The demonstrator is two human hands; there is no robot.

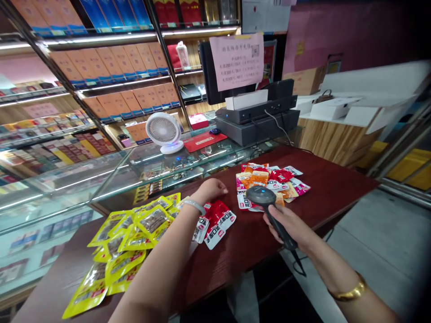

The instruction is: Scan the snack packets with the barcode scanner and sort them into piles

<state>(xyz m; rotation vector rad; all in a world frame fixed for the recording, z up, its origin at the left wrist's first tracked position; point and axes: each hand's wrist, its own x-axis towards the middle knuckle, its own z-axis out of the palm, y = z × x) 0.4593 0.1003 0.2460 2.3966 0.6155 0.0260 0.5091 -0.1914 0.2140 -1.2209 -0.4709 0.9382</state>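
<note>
My right hand [286, 222] grips the handle of a black barcode scanner [261, 196], its head over the near side of a pile of red, orange and white snack packets [259, 176]. My left hand [213, 188] hovers above the table between this pile and a smaller group of red-and-white snack packets [218, 220]. Its fingers are curled, and no packet shows in them. On the left, beside my left forearm, lies a heap of yellow snack packets [131, 237] with clear windows.
Behind the dark red table [323, 179] stands a glass display counter [134, 172] with a white fan [164, 130]. A monitor [205, 74] bearing a pink paper sign and a black cash drawer [259, 123] are at the back. Boxes fill the shelves [121, 83].
</note>
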